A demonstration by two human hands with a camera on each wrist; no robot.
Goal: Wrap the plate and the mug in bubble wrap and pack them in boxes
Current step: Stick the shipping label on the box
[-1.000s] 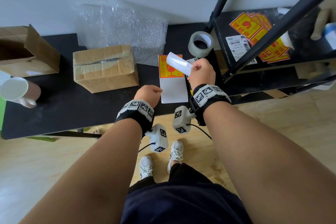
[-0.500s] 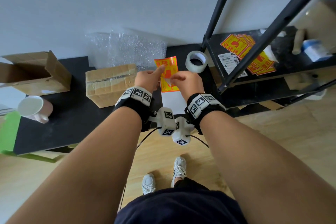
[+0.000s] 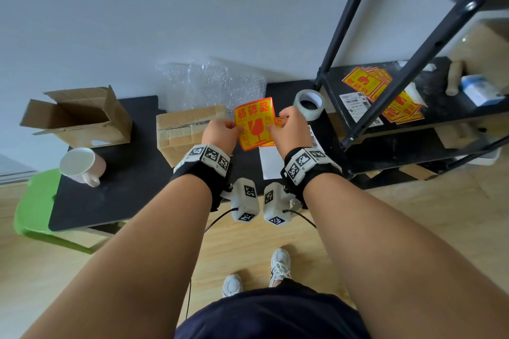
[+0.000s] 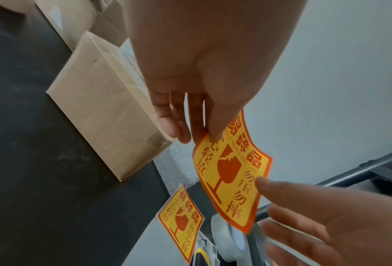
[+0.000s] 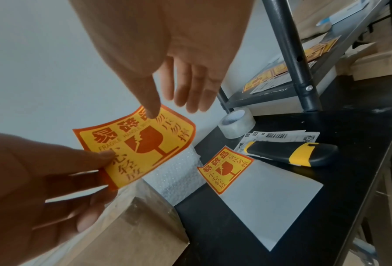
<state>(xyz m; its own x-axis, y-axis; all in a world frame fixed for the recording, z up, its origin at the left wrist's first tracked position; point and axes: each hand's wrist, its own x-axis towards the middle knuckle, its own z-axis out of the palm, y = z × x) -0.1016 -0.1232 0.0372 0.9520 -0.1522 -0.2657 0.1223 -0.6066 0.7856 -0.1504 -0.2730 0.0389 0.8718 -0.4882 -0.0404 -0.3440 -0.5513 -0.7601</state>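
The black surface (image 3: 132, 187) lies below both hands and carries everything else. Left of the left hand sits the open brown cardboard box (image 3: 80, 115), flaps up, probably waiting for the mug. Just below and left of the left hand is the taped brown cardboard box (image 3: 190, 129), sealed; I judge the plate is inside it, though no plate shows in any view. Beyond the hands, against the wall, stands the crumpled clear bubble wrap (image 3: 212, 85). Far left of the left hand, the white and pink mug (image 3: 81, 166) lies on its side, unwrapped, near the surface's edge.

Between the hands hangs the orange and yellow fragile sticker (image 3: 254, 124), stretched flat and clear of the surface, likely so its sticky back touches nothing before it is pressed onto the sealed box. The left hand (image 3: 221, 132) pinches the sticker's left edge between thumb and fingers. The right hand (image 3: 289, 129) pinches the opposite edge, its other fingers spread loosely.

Below the right hand lies the white backing sheet (image 5: 265, 198), with a second fragile sticker (image 5: 224, 169) on it. Just right of the hand sit a clear tape roll (image 3: 308, 104) and a black and yellow utility knife (image 5: 290, 153).

The sticker's back is hidden in every view.
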